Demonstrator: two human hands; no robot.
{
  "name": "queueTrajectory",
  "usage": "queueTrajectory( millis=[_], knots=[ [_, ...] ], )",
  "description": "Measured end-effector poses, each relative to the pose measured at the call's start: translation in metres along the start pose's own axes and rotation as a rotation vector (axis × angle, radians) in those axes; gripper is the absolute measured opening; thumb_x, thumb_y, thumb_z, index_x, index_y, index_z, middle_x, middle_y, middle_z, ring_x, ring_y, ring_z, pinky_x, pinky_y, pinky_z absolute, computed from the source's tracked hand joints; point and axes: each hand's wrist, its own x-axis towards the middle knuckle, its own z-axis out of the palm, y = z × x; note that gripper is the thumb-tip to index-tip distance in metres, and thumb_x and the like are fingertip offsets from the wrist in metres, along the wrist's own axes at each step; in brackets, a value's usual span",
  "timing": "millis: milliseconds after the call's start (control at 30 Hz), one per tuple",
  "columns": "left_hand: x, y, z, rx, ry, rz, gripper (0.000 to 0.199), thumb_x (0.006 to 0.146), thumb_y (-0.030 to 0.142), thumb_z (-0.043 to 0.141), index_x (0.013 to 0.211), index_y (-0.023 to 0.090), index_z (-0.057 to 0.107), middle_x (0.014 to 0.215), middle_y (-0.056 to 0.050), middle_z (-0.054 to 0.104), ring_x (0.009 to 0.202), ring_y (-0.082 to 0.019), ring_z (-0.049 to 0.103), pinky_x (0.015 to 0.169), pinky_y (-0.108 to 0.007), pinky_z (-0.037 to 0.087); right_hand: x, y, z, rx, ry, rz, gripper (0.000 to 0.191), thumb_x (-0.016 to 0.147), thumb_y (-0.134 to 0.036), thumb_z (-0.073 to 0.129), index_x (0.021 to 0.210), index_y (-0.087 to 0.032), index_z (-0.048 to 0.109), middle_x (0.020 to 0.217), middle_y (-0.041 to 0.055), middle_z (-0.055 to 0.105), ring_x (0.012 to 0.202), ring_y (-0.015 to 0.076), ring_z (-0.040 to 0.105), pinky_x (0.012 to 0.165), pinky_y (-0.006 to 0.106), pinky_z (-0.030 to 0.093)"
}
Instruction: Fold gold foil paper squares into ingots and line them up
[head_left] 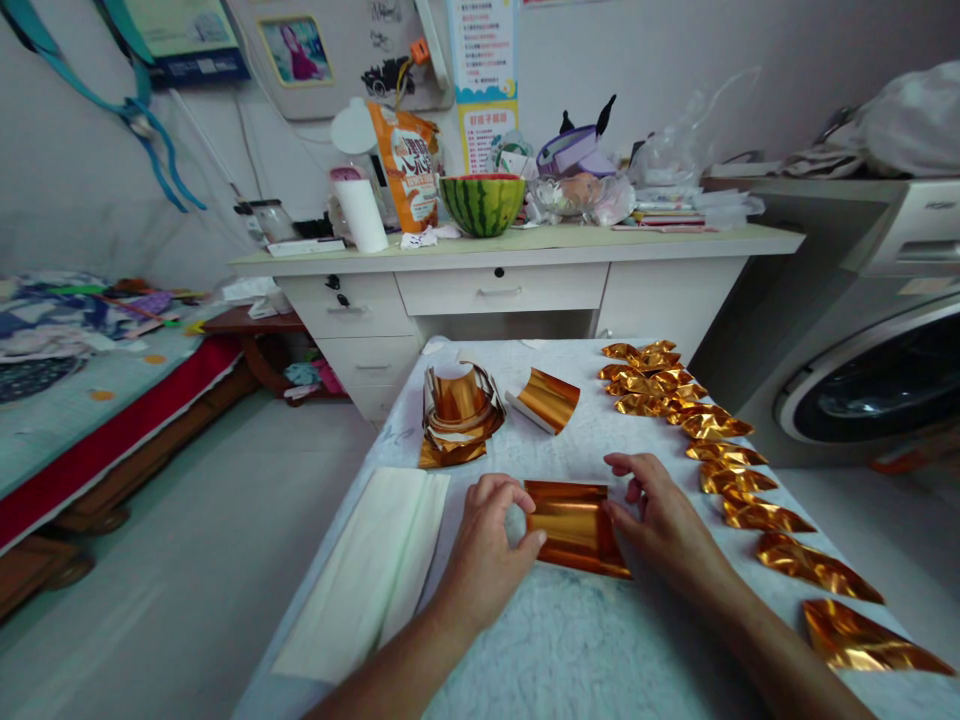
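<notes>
Smooth glossy foil sheet (pixel 571 532), matt tablecloth (pixel 592 640)

Foil twists (pixel 769 513) lined the right side of the tabletop (pixel 570 650)

A foil sheet (pixel 571 532) lay between the left fingers (pixel 510 492) and the right fingers (pixel 637 466). Behind it, to the left, sat a foil bundle (pixel 459 400); another sheet (pixel 553 400) rested just right of the bundle. Folded paper (pixel 360 580) lay along the left edge, beside the left forearm (pixel 420 650). The twists ran from the far right corner down to the near right. Beyond stood a rear tabletop (pixel 450 260), where a packet (pixel 409 170) stood just left of a watermelon half (pixel 484 207). A washing machine (pixel 825 270) stood to the right, and a bed (pixel 142 455) with cloths (pixel 52 315) on it to the left.
</notes>
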Motion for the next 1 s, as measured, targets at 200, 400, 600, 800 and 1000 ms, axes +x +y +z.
queueTrajectory(
  millis=[200,400,600,800,1000],
  knots=[
    [-0.003,-0.002,0.003,-0.064,-0.009,-0.129,0.034,0.071,0.012,0.064,0.100,0.022,0.048,0.091,0.001,0.055,0.073,-0.013,0.053,0.073,-0.028,0.044,0.001,0.005,0.005,0.118,-0.058,0.073,0.020,0.079,-0.019,0.048,0.090,-0.022,0.064,0.079,0.0010,0.061,0.065,0.0162,0.056,0.064,0.030,0.046],
    [-0.003,0.004,0.003,-0.184,-0.065,-0.222,0.066,0.069,0.012,0.067,0.128,0.024,0.039,0.121,-0.006,0.054,0.058,-0.006,0.050,0.061,-0.024,0.043,0.001,-0.006,-0.001,0.447,-0.076,0.248,0.016,0.082,-0.031,0.055,0.090,-0.020,0.063,0.069,-0.0002,0.064,0.065,0.0172,0.060,0.060,0.028,0.047],
    [0.001,0.002,0.000,-0.091,-0.072,-0.165,0.032,0.071,0.009,0.062,0.102,0.019,0.061,0.098,-0.001,0.060,0.059,-0.008,0.048,0.058,-0.022,0.039,0.003,-0.016,-0.008,0.583,-0.038,0.228,0.023,0.083,-0.041,0.063,0.086,-0.018,0.068,0.075,0.0024,0.068,0.067,0.0167,0.061,0.062,0.027,0.050],
    [0.005,-0.003,-0.004,-0.010,-0.072,-0.158,0.015,0.076,0.017,0.061,0.087,0.019,0.070,0.065,0.004,0.053,0.054,-0.010,0.045,0.053,-0.021,0.031,0.001,-0.021,-0.014,0.679,-0.042,0.234,0.026,0.083,-0.045,0.067,0.090,-0.021,0.072,0.088,0.0050,0.072,0.079,0.0191,0.064,0.072,0.030,0.051],
    [0.003,0.000,-0.009,-0.096,-0.095,-0.190,0.026,0.087,0.030,0.052,0.096,0.018,0.073,0.061,0.001,0.062,0.054,-0.013,0.053,0.052,-0.022,0.035,-0.002,-0.013,-0.012,0.833,-0.076,0.163,0.019,0.082,-0.041,0.070,0.093,-0.026,0.072,0.111,0.0059,0.070,0.104,0.0232,0.062,0.089,0.034,0.049]
  ],
)
